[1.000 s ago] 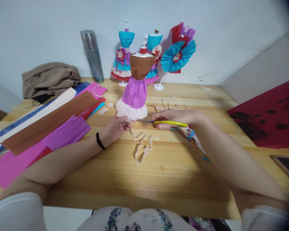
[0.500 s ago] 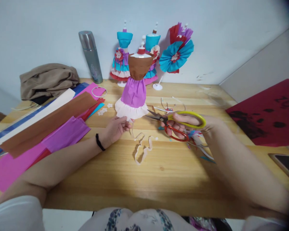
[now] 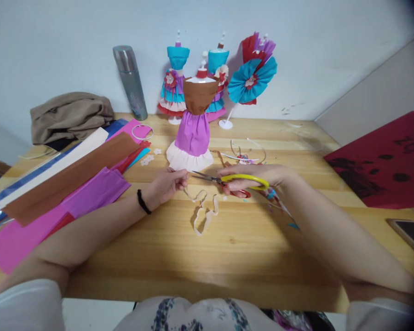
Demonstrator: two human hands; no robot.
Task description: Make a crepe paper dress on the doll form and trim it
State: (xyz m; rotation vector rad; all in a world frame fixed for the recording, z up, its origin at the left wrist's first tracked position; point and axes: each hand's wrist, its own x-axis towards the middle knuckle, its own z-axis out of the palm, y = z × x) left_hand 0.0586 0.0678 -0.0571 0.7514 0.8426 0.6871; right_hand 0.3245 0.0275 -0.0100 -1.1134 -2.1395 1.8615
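Observation:
A small dress form [image 3: 196,131] stands mid-table in a brown top, a purple skirt and a white ruffle. Just in front of its hem, my left hand [image 3: 170,183] pinches the end of a thin pale strip [image 3: 207,220], whose rest curls on the wood. My right hand [image 3: 248,177] holds scissors [image 3: 244,178] with yellow and red handles. Their blades point left, with the tips close to my left fingertips, and look nearly closed.
Behind are more dressed forms [image 3: 178,87] and a blue pleated fan [image 3: 251,82]. Left lie coloured sheets [image 3: 72,177], a brown cloth [image 3: 71,115] and an upright bottle [image 3: 131,85]. At right are scraps [image 3: 243,158], a red board [image 3: 386,161] and a phone [image 3: 409,234].
The scissors have moved left and a little down, to beside my left fingers, and their handles have drawn closer together. My left hand has drawn slightly away from the white ruffle.

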